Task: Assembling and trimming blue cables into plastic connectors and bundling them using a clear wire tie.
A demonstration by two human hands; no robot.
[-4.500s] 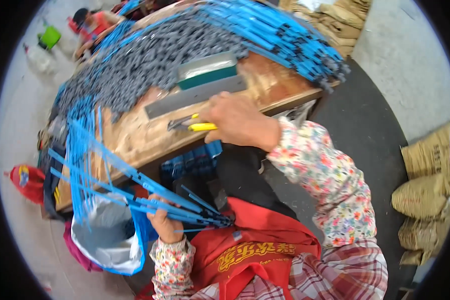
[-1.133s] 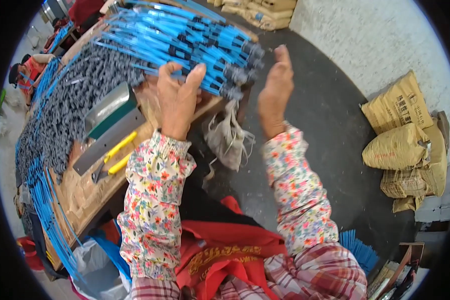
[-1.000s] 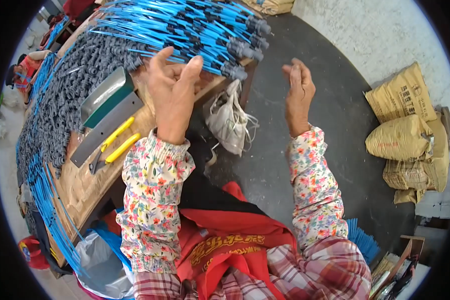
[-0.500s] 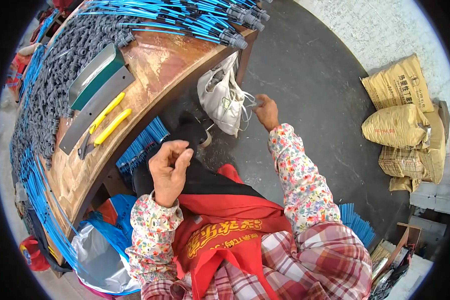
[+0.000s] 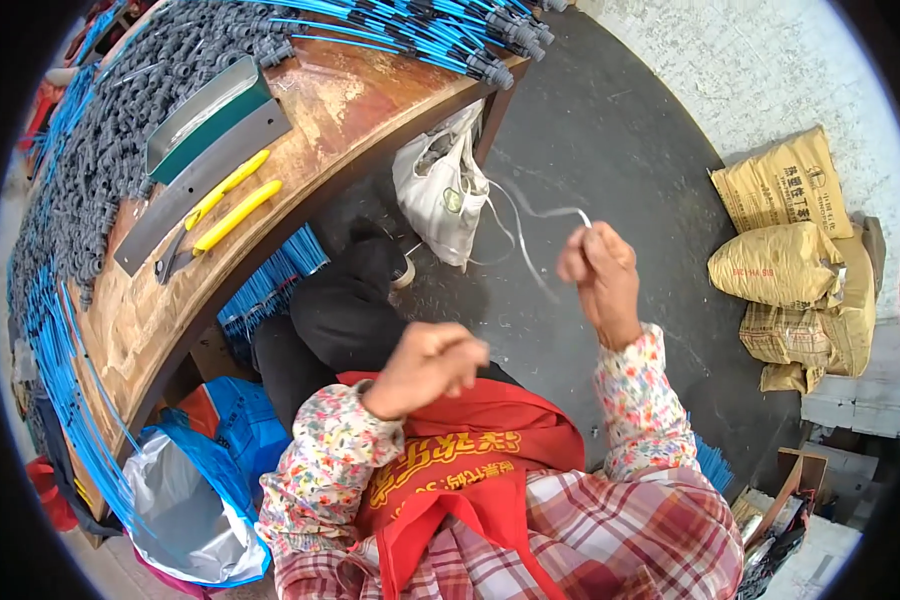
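Observation:
My right hand (image 5: 604,280), lifted over the dark floor, is closed on a thin white strip (image 5: 536,212) between thumb and fingers. The strip curves toward the white cloth bag (image 5: 442,195) hanging below the table edge, and a loose end dangles blurred beside my hand. Where the strip begins at the bag I cannot make out. My left hand (image 5: 425,370) is over my lap, above the red apron (image 5: 460,435). Its fingers are curled together and slightly smeared by motion; whatever they hold, if anything, is hidden.
On the wooden table (image 5: 310,130) lie yellow-handled pliers (image 5: 232,205), a green tray (image 5: 210,115), a grey metal strip (image 5: 205,180), piled grey fittings (image 5: 80,190) and blue tubes (image 5: 390,25). A blue bag (image 5: 195,510) stands at lower left. Tan sacks (image 5: 775,265) are at right.
My right hand has moved toward me from beside the bag, with the white strip now trailing from it. My left hand has moved right and lower over the apron.

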